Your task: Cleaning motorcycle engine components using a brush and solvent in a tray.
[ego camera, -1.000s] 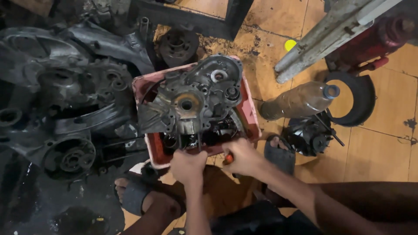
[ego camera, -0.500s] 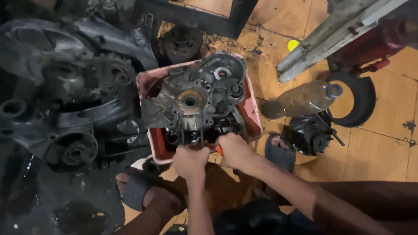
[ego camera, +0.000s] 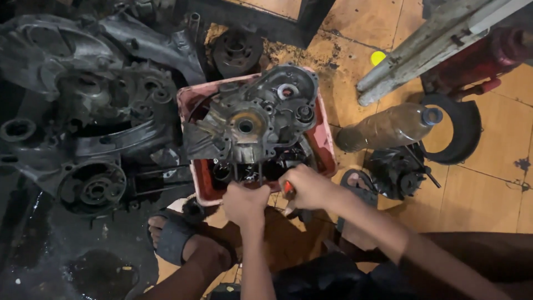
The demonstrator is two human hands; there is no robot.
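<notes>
Both fists have crept closer, left hand (ego camera: 244,203) and right hand (ego camera: 304,188) clenched under the engine case (ego camera: 250,125).

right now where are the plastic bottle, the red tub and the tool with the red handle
plastic bottle (ego camera: 388,129), head view, middle of its lying body
red tub (ego camera: 326,145), head view, its right wall
tool with the red handle (ego camera: 288,189), head view, handle showing in the right hand (ego camera: 307,188)

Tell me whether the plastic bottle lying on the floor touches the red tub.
Apart. The head view shows the plastic bottle on its side to the right of the red tub, with a strip of bare floor tile between the bottle's base and the tub's wall.
</notes>
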